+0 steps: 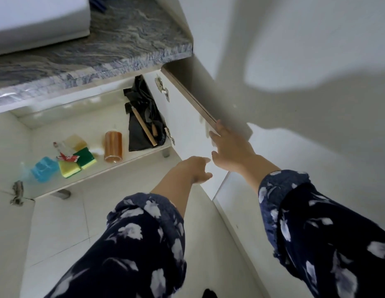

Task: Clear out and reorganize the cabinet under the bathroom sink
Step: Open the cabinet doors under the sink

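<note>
The cabinet under the marble countertop [101, 46] stands open. My right hand [230, 147] grips the top outer corner of the open right cabinet door [187, 125], fingers hooked over its edge. Just below it, my left hand [195, 168] hovers by the door's inner face with loosely curled fingers, holding nothing. On the cabinet floor [114, 127] lie an amber cylinder [113, 146] on its side, two green-and-yellow sponges [86, 158], a clear bottle with a red label [64, 151], a blue container in a thin bag [43, 168], and a black plastic bag [142, 134] with a wooden-handled tool [144, 125] on it.
A white sink basin [36, 18] sits on the countertop at top left. The left door's hinge [17, 192] shows at the left edge. White tiled floor [64, 222] lies before the cabinet, which stands on short metal legs [62, 193]. A white wall [294, 61] is on the right.
</note>
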Tool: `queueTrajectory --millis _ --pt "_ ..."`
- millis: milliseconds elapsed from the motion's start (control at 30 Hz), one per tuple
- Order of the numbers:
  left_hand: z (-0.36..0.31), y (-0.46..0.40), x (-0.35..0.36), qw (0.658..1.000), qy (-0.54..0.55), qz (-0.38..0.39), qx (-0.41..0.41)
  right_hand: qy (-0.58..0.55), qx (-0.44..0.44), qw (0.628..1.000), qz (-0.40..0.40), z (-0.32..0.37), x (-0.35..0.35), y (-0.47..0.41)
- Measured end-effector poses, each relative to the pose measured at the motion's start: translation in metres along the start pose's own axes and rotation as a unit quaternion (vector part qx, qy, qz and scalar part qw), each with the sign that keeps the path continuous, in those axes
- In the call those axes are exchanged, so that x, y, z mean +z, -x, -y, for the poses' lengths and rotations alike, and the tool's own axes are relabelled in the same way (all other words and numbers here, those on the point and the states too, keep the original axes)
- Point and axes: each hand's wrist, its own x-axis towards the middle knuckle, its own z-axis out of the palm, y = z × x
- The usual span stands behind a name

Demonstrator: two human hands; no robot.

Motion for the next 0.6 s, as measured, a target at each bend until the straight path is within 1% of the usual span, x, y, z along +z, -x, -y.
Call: queueTrajectory --millis 67,133,200,300,367,467,600 --pt "-0.001 0.007 -0.01 1.0 0.015 0.006 -0.011 0.031 -0.009 0.999 -0.006 0.005 -0.001 -0.001" --pt "0.002 0.017 -0.022 1.0 0.019 -0.004 -0.024 0.07 -0.037 0.997 -0.014 0.013 -0.001 -0.003" --pt "0.011 0.03 -0.033 0.999 0.012 -0.02 -0.035 0.028 -0.056 0.998 0.014 0.02 -0.003 -0.004" --pt "0.032 0.052 -0.044 0.998 0.022 -0.036 -0.054 -0.067 -0.044 0.993 0.084 0.036 -0.007 -0.008" --pt "0.05 0.069 -0.05 0.996 0.033 -0.043 -0.068 -0.075 -0.051 0.989 0.115 0.053 -0.006 -0.015" --pt "0.087 0.094 -0.057 0.992 0.052 -0.052 -0.098 -0.053 -0.074 0.983 0.16 0.09 -0.003 -0.032" --pt "0.152 0.123 -0.059 0.982 0.086 -0.063 -0.156 -0.054 -0.1 0.976 0.183 0.152 0.007 -0.059"
